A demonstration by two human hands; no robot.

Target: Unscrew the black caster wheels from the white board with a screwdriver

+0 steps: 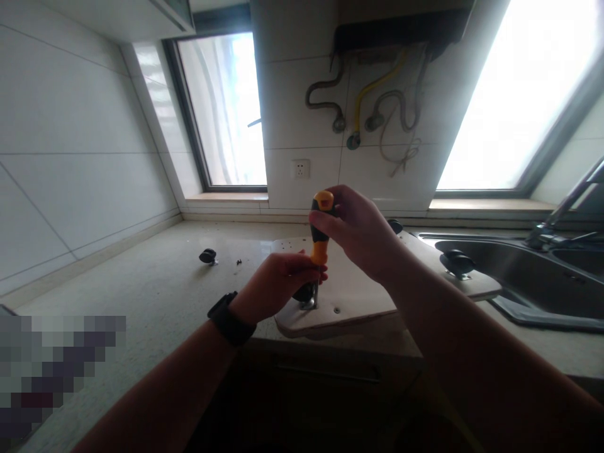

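On the pale speckled countertop [155,327], a flat white board [363,289] bears three black casters [457,261], one loose black caster [207,256] suggesting partial progress, with the right hand [361,229] wrapped round a yellow-and-black screwdriver [320,229] and the left hand [276,283] curled closed about its shank
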